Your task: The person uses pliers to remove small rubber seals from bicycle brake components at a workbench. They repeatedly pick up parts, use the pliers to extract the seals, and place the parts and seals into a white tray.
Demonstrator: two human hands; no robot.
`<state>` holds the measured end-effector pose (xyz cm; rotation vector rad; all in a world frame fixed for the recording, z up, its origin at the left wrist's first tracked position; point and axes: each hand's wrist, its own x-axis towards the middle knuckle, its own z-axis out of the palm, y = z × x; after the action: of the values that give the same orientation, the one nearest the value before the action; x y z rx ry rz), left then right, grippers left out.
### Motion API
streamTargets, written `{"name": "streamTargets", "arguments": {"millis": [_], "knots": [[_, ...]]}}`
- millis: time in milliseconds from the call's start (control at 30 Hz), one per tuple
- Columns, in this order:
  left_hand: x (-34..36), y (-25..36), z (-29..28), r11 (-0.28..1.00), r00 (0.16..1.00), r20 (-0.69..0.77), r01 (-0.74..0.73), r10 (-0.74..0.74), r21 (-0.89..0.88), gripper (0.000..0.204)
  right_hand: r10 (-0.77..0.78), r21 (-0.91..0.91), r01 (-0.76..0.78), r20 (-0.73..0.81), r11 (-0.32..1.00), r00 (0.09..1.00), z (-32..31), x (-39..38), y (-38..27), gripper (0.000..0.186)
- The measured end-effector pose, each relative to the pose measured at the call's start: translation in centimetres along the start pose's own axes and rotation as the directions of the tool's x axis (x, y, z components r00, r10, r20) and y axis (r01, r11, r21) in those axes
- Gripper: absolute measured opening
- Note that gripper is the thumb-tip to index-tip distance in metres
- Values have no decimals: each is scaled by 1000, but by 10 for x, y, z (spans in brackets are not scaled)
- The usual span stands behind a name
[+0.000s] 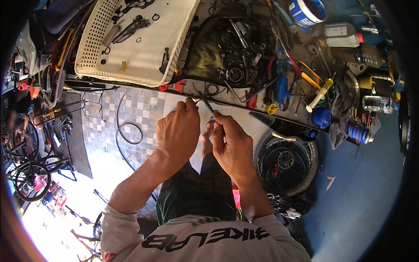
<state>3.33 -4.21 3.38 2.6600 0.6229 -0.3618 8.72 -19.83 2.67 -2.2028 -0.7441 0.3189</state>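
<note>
My left hand (178, 131) is closed in a pinch at the front edge of the workbench (231, 99). Something small and dark sticks out by its fingertips, too small to name. Close beside it on the right, my right hand (232, 146) grips a slim dark rod-like tool (208, 105), which slants up and left toward the left fingertips. Beyond the hands stands a cream perforated plastic basket (148, 39) holding a derailleur (132, 29) and small rings. A dark oily tray area (209, 56) with loose metal bike parts lies right of the basket.
At the bench's right are a blue-handled tool (283, 91), a syringe (321, 95), a grey bottle (342, 35), a blue-white tub (307, 12) and a blue spray can (360, 132). A bicycle wheel (286, 160) stands below the bench. A dark hose (126, 133) loops across the tiled floor.
</note>
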Motion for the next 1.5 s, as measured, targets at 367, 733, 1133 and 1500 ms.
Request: {"name": "streamTargets", "arguments": {"millis": [367, 733, 1133, 1500], "knots": [[-48, -1, -38, 839, 965, -262, -120, -28, -530, 52, 30, 212, -15, -67, 977, 997, -20, -10, -1, 30], [-48, 9, -48, 846, 921, -386, -174, -40, -504, 46, 37, 275, -15, -75, 961, 997, -37, -16, -7, 29], [-16, -10, -6, 809, 924, -368, -138, -101, -571, 35, 12, 230, 5, -73, 973, 997, -23, -16, 4, 30], [-19, 1, -12, 529, 941, -234, -72, -246, -846, 40, 39, 132, -20, -138, 991, 990, -25, -6, 13, 29]]}}
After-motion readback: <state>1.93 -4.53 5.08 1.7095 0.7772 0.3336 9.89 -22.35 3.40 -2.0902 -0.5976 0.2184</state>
